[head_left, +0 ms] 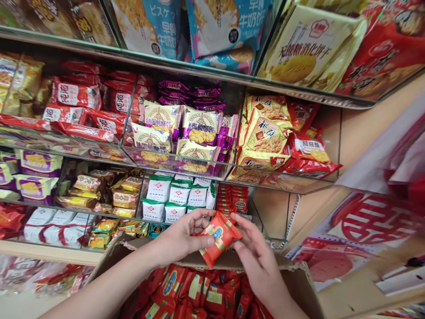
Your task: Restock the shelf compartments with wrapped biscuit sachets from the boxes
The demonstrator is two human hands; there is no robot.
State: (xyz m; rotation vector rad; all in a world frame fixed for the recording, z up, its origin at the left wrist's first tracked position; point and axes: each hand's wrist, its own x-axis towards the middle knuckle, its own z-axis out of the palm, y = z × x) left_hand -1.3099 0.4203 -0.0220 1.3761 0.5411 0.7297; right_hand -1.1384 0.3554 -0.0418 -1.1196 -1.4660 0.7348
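A small red wrapped snack packet [219, 237] with gold bands and a blue-and-yellow label is held up in front of the shelves. My left hand [186, 235] grips it, thumb across its front and fingers behind. At its right end, my right hand [254, 252] has fingers and thumb around the corner, holding that side. Below both hands, an open cardboard box [113, 259] is filled with loose red packets [195, 288] of the same look. Behind the hands, red packets [241, 199] stand stacked in a low shelf compartment.
Glass-fronted shelves [186, 161] hold wrapped snacks in divided compartments. White-and-green packets [175, 195] sit left of the stacked red ones, with yellow packets [264, 133] above. A wooden side panel [361, 146] and hanging red-and-white packages [372, 221] are at right.
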